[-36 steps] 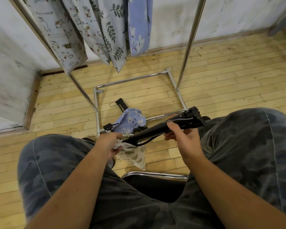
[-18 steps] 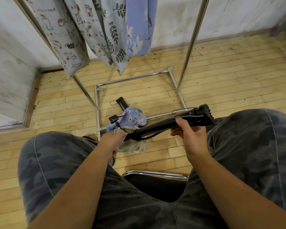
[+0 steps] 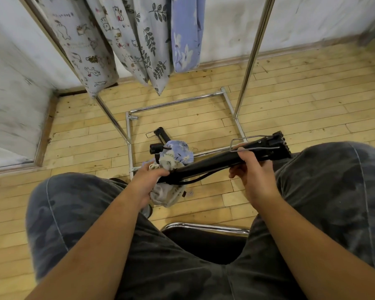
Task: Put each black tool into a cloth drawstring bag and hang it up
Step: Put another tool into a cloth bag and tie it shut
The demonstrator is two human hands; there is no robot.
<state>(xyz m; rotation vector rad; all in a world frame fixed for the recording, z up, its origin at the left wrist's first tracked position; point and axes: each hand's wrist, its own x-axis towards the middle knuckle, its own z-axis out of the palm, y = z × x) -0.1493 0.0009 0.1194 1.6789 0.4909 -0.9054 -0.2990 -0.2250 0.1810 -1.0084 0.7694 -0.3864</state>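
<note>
Head view down past my knees, and I judge the job to be somewhere near its middle. Four printed cloth bags (image 3: 154, 50) hang on the rack (image 3: 256, 53), gathered toward its left upright. They hang long and narrow as if each holds something, though I cannot see inside them. My right hand (image 3: 253, 176) has its fingers curled round the shaft of a long black tool (image 3: 208, 162), close to its ribbed head and the wire loop (image 3: 247, 144) there, and holds it nearly level between my knees. My left hand (image 3: 148, 180) clutches a bunched pale bag (image 3: 166, 194) right at the tool's other end. The tip meets the gathered cloth, but I cannot tell whether it has entered the mouth. Nearly all of the shaft is bare, so I count this one as not yet bagged. On the floor (image 3: 290, 94), inside the rack's base frame and near its left bar, lies at least one more black tool (image 3: 160, 135), with another black end (image 3: 155, 148) poking out just beside it. Both are partly covered by a blue flowered bag (image 3: 178, 148) that lies loose over them rather than drawn shut. What is left, as I read it: feed this shaft into the pale bag, pull the cord tight, and hang it beside the four on the rack. After that I do the same for whatever lies on the floor. How many tools that is, I cannot say for sure.
</note>
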